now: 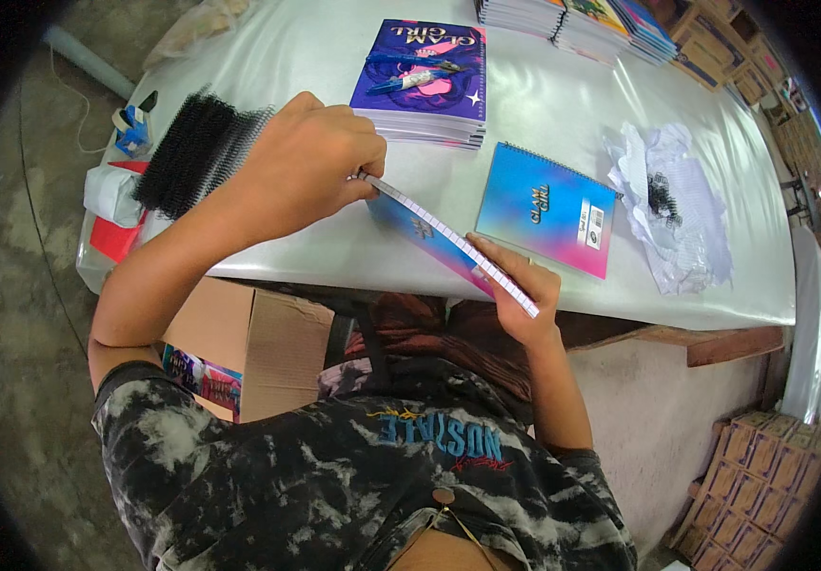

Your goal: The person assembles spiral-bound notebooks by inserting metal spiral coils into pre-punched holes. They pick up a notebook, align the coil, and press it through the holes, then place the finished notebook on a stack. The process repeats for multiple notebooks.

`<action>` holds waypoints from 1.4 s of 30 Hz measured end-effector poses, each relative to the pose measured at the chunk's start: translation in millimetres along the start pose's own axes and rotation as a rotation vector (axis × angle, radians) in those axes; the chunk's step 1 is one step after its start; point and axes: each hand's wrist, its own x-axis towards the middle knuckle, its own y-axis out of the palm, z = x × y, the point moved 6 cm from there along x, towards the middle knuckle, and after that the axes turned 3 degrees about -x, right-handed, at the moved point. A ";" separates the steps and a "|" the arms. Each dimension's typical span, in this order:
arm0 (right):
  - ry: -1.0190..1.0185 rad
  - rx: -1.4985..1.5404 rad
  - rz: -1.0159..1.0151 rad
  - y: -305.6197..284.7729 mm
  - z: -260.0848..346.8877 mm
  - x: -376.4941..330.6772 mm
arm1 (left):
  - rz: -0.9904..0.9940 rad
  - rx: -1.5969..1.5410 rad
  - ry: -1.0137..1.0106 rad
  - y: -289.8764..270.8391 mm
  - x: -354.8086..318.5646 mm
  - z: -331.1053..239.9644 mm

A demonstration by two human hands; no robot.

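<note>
A notebook with a blue-and-pink cover (408,226) is held edge-on above the table's front edge, its white page edge facing up. My right hand (530,290) grips its near right end, thumb along the page edge. My left hand (320,162) is closed at the far left end, fingertips pinched at the corner, where a small dark bit shows that I cannot make out. A similar spiral notebook (515,209) lies flat to the right. Beyond my hands is a stack of purple-covered notebooks (372,95), with blue-handled pliers (410,81) on top.
Black spiral binding coils (177,157) are piled at left, beside a blue tape dispenser (131,133) and a white packet (112,197). Crumpled white paper (691,243) lies right. More notebooks (563,29) stand at the back. An open cardboard box (282,352) sits below the table edge.
</note>
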 end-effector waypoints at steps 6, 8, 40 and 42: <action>0.051 0.006 0.022 0.2 3.6 0.9 | -0.002 0.072 -0.015 2.5 3.5 -4.4; 0.084 0.012 0.023 -1.4 0.9 0.7 | -0.018 0.087 0.009 1.8 5.5 -3.2; -0.248 -0.072 0.029 4.5 11.9 5.9 | -0.626 0.148 0.457 123.2 -83.5 -25.2; -0.275 -0.071 0.079 12.7 24.7 1.1 | -0.670 0.041 0.259 118.0 -84.2 -22.0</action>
